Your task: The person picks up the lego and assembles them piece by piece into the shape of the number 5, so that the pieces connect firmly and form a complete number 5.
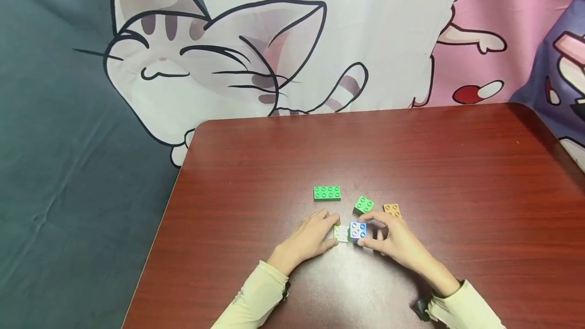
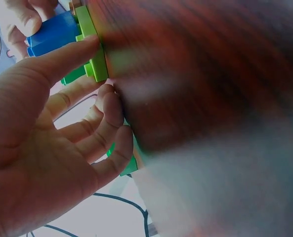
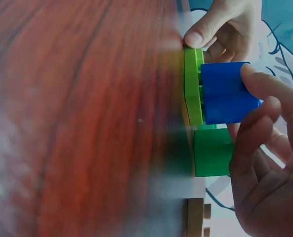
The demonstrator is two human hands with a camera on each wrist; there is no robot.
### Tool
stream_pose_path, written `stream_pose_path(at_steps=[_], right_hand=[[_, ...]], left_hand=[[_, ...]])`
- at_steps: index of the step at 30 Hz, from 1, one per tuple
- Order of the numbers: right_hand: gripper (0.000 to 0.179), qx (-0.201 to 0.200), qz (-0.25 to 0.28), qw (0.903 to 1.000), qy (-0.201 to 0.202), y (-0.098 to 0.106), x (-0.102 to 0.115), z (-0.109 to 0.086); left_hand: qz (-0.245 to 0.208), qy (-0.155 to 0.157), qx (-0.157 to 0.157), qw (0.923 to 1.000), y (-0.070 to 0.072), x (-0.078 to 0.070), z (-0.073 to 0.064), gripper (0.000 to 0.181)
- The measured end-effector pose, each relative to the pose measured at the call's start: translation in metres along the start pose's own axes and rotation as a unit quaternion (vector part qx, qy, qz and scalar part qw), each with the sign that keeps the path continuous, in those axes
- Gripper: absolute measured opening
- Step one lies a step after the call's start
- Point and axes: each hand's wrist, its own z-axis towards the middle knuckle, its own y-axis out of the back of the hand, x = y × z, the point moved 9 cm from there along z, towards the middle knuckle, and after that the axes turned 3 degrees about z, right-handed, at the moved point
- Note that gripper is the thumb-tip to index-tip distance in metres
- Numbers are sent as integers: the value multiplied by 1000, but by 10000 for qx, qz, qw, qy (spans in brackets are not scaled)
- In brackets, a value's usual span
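On the table lies a thin lime green building brick [image 1: 340, 233], its left end between the thumb and fingers of my left hand [image 1: 311, 236]. Over its right end is a blue building brick [image 1: 358, 231] with studs on top, which my right hand [image 1: 402, 242] pinches between thumb and fingers. In the right wrist view the blue brick [image 3: 228, 93] stands against the studs of the lime green brick [image 3: 192, 86]. From the left wrist, the thumb of my left hand [image 2: 52, 123] crosses in front of the lime green brick [image 2: 99, 54] and hides part of it.
Just behind the hands sits a small green brick [image 1: 363, 204], turned at an angle. A tan brick [image 1: 391, 210] lies beyond my right hand, partly covered by it. Farther back is a longer green brick [image 1: 327, 193]. The brown table [image 1: 256, 166] meets a cat-patterned curtain [image 1: 388, 24].
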Motion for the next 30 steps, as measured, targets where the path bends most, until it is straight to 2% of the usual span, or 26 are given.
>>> stream_pose_path(at_steps=[2,7,14,21,24,30], right_hand=[[40,-63,-89,9999,7,2,-1,-1],[38,-214,-502,9976,437,3,6,-2],[38,-226,-597,9965,542,3,8,0],[37,-465,-874,9896,1043,7,16,2],[37,-463,-818,9908,977,6,15,2],[36,-351,-682,9960,464,1,8,0]], left_hand=[[-24,-24,24,10000,0,0,1,31],[-119,-9,96,9999,-1,1,1,30],[-144,71,161,9997,-1,4,2,30],[-139,124,141,9997,2,2,6,29],[-148,144,195,9996,1,1,6,28],[-256,260,287,9989,2,-1,6,27]])
